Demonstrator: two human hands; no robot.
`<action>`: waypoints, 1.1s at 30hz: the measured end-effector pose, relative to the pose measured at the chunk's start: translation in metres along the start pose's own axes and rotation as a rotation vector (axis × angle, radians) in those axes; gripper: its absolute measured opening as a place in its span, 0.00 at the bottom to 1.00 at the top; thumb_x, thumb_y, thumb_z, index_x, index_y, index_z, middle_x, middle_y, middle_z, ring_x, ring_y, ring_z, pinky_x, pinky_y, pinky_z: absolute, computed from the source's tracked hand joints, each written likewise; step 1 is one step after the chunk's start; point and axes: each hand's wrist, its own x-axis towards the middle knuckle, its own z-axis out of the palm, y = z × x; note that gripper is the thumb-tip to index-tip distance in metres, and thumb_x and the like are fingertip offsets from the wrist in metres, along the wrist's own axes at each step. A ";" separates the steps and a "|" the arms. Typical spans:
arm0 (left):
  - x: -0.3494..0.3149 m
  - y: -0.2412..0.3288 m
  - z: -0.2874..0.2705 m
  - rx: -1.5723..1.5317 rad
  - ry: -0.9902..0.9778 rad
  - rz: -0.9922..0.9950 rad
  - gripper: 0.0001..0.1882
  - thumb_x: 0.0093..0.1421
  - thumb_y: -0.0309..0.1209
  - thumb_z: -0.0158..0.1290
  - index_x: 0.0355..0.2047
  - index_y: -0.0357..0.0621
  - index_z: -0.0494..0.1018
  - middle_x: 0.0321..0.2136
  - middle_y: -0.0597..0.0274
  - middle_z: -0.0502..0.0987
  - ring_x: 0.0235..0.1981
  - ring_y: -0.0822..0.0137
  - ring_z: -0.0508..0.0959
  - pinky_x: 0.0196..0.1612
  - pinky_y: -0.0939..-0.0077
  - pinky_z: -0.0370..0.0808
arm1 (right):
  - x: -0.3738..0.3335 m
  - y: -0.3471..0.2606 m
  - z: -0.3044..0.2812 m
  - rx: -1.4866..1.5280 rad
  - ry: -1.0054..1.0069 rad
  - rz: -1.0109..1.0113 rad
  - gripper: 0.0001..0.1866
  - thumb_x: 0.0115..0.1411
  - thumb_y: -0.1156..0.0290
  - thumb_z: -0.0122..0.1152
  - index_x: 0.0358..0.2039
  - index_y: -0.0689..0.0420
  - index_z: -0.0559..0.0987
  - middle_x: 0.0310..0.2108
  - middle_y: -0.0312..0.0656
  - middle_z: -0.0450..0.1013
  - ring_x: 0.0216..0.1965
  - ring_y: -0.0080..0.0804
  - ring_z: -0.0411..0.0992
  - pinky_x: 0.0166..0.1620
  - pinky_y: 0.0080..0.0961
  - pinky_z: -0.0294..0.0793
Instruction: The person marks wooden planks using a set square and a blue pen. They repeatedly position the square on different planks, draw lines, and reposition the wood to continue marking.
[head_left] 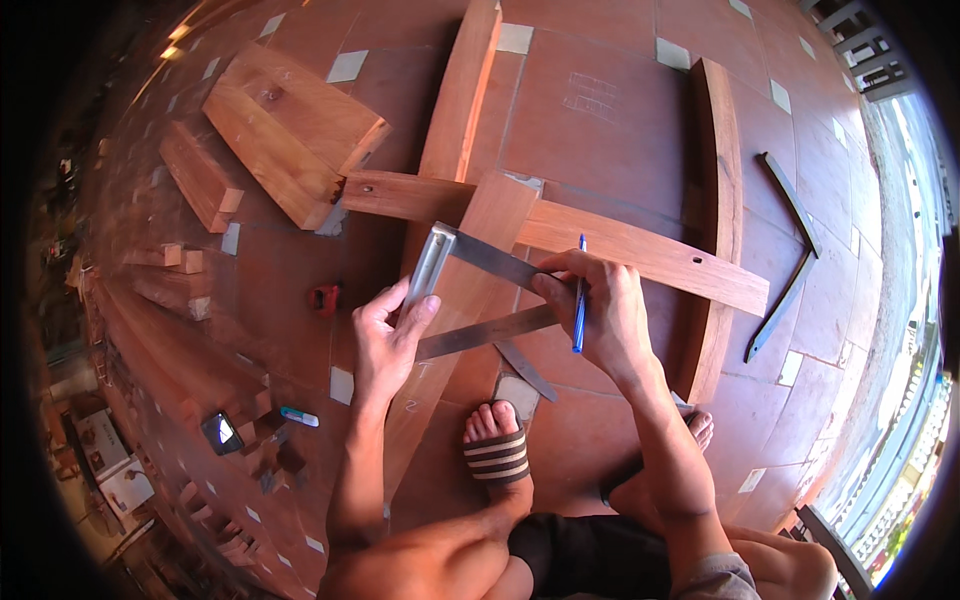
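Observation:
My left hand (388, 340) grips the silver stock of a try square (430, 265), with the thumb and fingers closed on it. The dark steel blade reaches right to my right hand (612, 315), whose thumb and fingertips close at its far end. A blue pen (580, 310) also stands in that hand, tilted near upright. Beneath the square runs a long slanting wooden board (500, 215), which meets a crossing wooden rail (620, 243) with small mortise holes. A second dark metal strip (490, 330) stretches below the blade, between the two hands; its right end is hidden.
A long beam (718, 200) lies at right beside a folded black angle bar (800, 250). Thick timber blocks (300, 110) lie upper left, near a small red tool (324, 299). A phone (222, 433) and a marker (299, 416) are lower left. My sandalled foot (495, 445) is close below.

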 end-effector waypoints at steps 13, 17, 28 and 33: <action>0.008 0.002 0.014 -0.004 0.059 0.095 0.19 0.75 0.33 0.61 0.56 0.27 0.80 0.35 0.66 0.79 0.38 0.79 0.72 0.42 0.80 0.73 | -0.003 0.004 -0.008 0.029 0.037 0.069 0.09 0.67 0.71 0.71 0.43 0.62 0.88 0.26 0.47 0.83 0.25 0.29 0.79 0.32 0.31 0.75; 0.008 0.003 0.014 -0.009 0.055 0.095 0.20 0.75 0.33 0.61 0.58 0.28 0.80 0.36 0.66 0.79 0.38 0.79 0.72 0.43 0.81 0.74 | -0.003 0.005 -0.008 0.018 0.046 0.055 0.08 0.67 0.71 0.71 0.43 0.62 0.88 0.26 0.46 0.83 0.25 0.29 0.79 0.33 0.30 0.77; 0.006 -0.001 0.014 -0.011 0.083 0.093 0.20 0.74 0.33 0.62 0.59 0.30 0.80 0.37 0.65 0.79 0.39 0.79 0.75 0.45 0.80 0.74 | 0.029 -0.014 -0.038 0.243 0.095 0.023 0.27 0.79 0.51 0.54 0.48 0.64 0.88 0.34 0.53 0.85 0.40 0.47 0.86 0.48 0.39 0.82; 0.007 -0.003 0.017 0.000 0.084 0.094 0.21 0.74 0.33 0.62 0.60 0.30 0.80 0.38 0.65 0.80 0.39 0.78 0.75 0.45 0.80 0.75 | 0.061 -0.033 -0.025 0.104 -0.068 -0.063 0.12 0.65 0.66 0.70 0.39 0.63 0.91 0.33 0.57 0.86 0.38 0.48 0.87 0.48 0.41 0.85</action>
